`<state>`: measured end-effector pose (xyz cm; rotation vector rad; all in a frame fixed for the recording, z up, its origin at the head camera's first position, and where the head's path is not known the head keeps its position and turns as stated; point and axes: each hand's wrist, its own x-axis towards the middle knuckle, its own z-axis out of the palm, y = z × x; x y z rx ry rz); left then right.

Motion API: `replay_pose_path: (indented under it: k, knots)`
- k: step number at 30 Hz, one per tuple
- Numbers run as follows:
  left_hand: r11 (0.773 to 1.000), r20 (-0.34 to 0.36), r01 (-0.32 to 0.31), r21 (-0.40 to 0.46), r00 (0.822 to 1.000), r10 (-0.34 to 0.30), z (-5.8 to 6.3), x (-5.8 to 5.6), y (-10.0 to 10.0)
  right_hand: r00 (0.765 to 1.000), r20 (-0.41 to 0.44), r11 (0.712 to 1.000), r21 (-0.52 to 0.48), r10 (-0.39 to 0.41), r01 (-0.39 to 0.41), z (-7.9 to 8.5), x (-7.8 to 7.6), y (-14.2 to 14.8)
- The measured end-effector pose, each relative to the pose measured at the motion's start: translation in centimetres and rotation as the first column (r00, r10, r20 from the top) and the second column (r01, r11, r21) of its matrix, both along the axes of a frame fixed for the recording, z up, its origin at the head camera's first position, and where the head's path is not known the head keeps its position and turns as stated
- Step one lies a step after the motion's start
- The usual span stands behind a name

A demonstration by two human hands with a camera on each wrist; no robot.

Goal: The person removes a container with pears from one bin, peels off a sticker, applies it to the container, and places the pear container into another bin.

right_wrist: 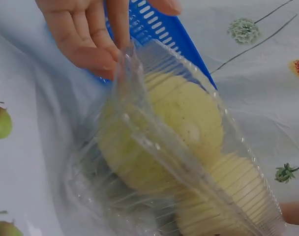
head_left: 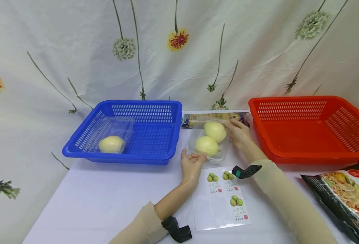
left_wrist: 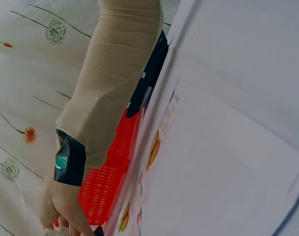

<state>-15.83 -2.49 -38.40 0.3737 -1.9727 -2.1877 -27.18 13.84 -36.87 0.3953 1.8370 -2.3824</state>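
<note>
A clear plastic clamshell box [head_left: 191, 142] with two pale yellow round fruits [head_left: 207, 146] inside stands in the middle of the white table. My left hand [head_left: 192, 166] pinches its near left edge. At its far right corner, the fingers of my right hand [head_left: 238, 134] hold the rim. The right wrist view shows the box [right_wrist: 154, 142] close up, its ribbed lid over the fruits, with the left hand [right_wrist: 85, 37] at one end. Just in front of the box lies a sheet of fruit stickers [head_left: 219, 200], several of them printed with green fruit and writing.
To the left a blue basket [head_left: 155, 157] holds another clear box with one pale fruit [head_left: 111, 144]. A red basket [head_left: 266, 144] stands on the right, with a black noodle packet [head_left: 347, 195] before it. Behind the box lies a long yellow-and-purple packet [head_left: 197, 119]. Floral cloth hangs behind.
</note>
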Motion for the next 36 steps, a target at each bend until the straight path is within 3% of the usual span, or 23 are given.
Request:
replay_pose_path:
  k: [7, 12, 15, 26, 36]
  knots:
    - [0.997, -0.030, -0.040, -0.059, 0.999, 0.038, 0.2, -0.8, 0.3, 0.987, -0.027, 0.985, -0.073, -0.156, 0.154, -0.3, 1.7, -0.2]
    - [0.982, -0.040, -0.070, -0.178, 0.997, 0.063, 0.6, -1.2, 0.6, 0.980, -0.008, 0.978, -0.052, -0.201, 0.200, -0.3, 3.0, -0.1]
    - [0.975, -0.041, -0.074, -0.208, 0.997, 0.067, 0.7, -1.5, 0.6, 0.977, 0.003, 0.977, -0.024, -0.212, 0.212, -0.4, 3.9, 0.0]
    - [0.980, -0.009, -0.024, -0.199, 1.000, 0.023, 0.4, -3.2, -0.1, 0.979, 0.011, 0.977, -0.051, -0.205, 0.205, -0.5, 6.9, 0.1]
    - [0.990, 0.063, 0.028, -0.140, 0.998, -0.020, 0.6, -4.9, -0.6, 0.995, 0.031, 0.992, -0.076, -0.096, 0.098, -0.2, 8.9, 1.0]
